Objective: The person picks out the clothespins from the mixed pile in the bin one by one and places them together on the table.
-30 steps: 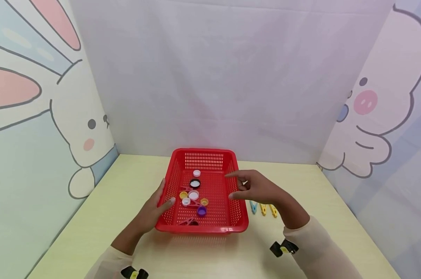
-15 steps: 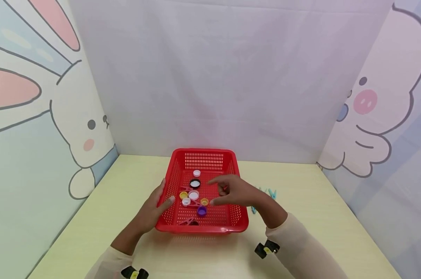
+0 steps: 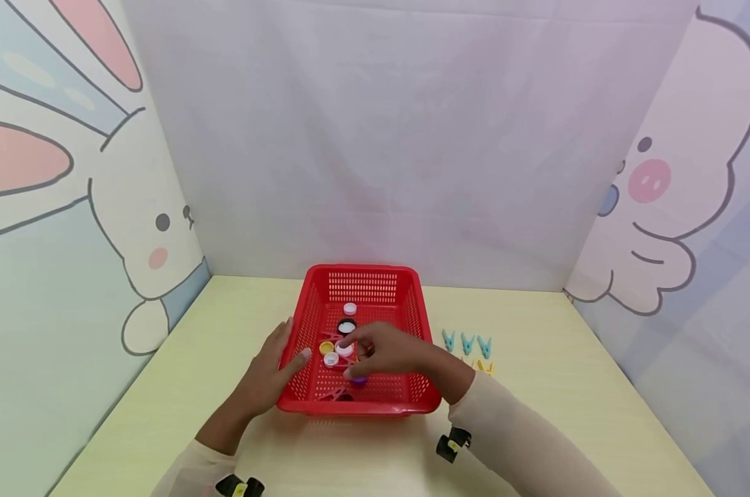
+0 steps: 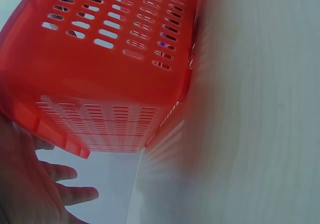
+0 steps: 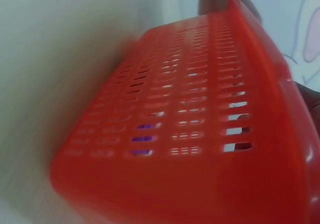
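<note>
A red perforated basket [image 3: 359,408] stands on the table, holding bottle caps and pink clothespins. My left hand [image 3: 264,378] holds its left rim, thumb over the edge; in the left wrist view several fingers [image 4: 75,195] extend outside the wall. My right hand [image 3: 387,348] reaches in over the basket's middle, its forefinger stretched out and thumb apart from it. Under the forefinger lies a pink-and-white cap [image 3: 344,350], and by the thumb a purple cap [image 3: 359,380], partly covered. A pink clothespin [image 3: 333,394] lies near the front wall. Nothing shows between right thumb and forefinger.
Further caps in the basket are a white one [image 3: 350,308], a black-rimmed one [image 3: 347,326] and a yellow one [image 3: 327,348]. Right of the basket lie blue clothespins [image 3: 467,344] and yellow clothespins [image 3: 486,368], partly hidden by the right arm. A white curtain [image 3: 381,152] hangs behind.
My right hand has moved left and slightly down, from over the basket's right rim to its middle. The blue clothespins have come into view behind it. The left hand has stayed put.
</note>
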A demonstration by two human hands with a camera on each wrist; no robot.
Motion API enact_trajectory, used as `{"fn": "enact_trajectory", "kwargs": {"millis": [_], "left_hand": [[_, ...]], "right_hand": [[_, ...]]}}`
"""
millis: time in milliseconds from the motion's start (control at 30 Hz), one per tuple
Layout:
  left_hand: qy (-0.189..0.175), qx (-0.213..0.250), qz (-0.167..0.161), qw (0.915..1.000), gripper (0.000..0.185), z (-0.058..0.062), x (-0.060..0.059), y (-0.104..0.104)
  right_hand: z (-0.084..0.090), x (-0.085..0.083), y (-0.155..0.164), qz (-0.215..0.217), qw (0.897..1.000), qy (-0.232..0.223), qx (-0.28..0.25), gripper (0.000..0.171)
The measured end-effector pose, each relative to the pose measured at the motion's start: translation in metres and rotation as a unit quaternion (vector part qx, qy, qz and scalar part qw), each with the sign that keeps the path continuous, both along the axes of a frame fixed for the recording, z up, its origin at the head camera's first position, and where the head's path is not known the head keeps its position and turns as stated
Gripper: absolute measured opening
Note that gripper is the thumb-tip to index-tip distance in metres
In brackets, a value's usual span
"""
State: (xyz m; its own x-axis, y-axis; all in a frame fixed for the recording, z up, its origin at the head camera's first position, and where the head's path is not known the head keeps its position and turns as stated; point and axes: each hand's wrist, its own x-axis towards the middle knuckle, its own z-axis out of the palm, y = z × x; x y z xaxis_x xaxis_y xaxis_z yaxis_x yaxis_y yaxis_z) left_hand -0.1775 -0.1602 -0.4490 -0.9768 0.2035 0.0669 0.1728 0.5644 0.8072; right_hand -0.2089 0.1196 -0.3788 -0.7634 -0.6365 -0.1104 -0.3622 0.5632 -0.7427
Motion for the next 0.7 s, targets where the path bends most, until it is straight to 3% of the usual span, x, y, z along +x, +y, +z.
{"fn": "enact_trajectory", "kwargs": {"millis": [367, 700], "left_hand": [[-0.01, -0.014, 0.001, 0.9998, 0.1, 0.0, -0.002, -0.001], [-0.011, -0.008, -0.001, 0.9999, 0.102, -0.002, 0.0, -0.001]], "right_hand": [[-0.001, -0.023, -0.013, 0.043, 0.997, -0.044, 0.057, 0.059], [-0.022, -0.04, -0.013, 0.08, 0.991, -0.06, 0.084, 0.052]]}}
